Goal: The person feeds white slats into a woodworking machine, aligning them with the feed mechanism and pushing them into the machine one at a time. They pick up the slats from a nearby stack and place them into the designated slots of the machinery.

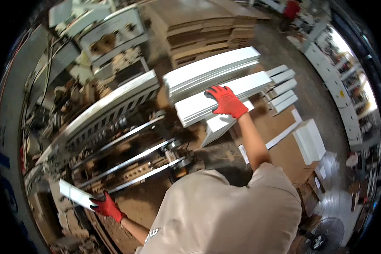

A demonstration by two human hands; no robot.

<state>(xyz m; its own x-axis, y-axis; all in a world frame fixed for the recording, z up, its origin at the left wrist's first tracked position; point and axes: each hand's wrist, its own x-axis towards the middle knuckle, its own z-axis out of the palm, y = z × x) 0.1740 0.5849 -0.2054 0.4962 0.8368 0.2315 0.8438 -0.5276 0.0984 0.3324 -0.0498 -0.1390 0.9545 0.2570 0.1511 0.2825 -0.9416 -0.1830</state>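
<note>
two red-gloved hands work well apart: the left hand (107, 206) pinches the end of a short white board (75, 194) low beside the machine rails (131, 158), while the right hand (226, 101) lies flat, fingers spread, on the top long white board (218, 100) of a stack. to do this well, i judge the right palm should press evenly so the top board slides straight and does not drag its neighbours, and the left grip should keep the short board level.
</note>
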